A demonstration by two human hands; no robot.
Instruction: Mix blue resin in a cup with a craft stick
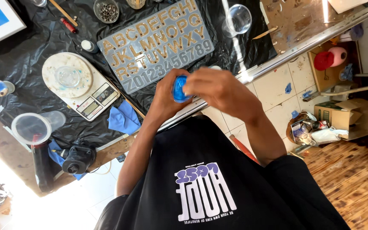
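Note:
Both my hands meet at the table's near edge around a small blue container (178,88). My left hand (162,99) wraps it from below. My right hand (218,87) closes over its top and right side, hiding most of it. Just beyond them lies a grey silicone letter-and-number mould (158,42) on black plastic sheeting (30,47).
A kitchen scale (94,100) carries a round white disc and a clear cup (67,76). Clear plastic cups (31,127) (238,19), a blue cloth (124,118), a dark heat tool (78,159), a bowl of small bits (107,10). Cardboard boxes (346,117) and rubbish on the floor at right.

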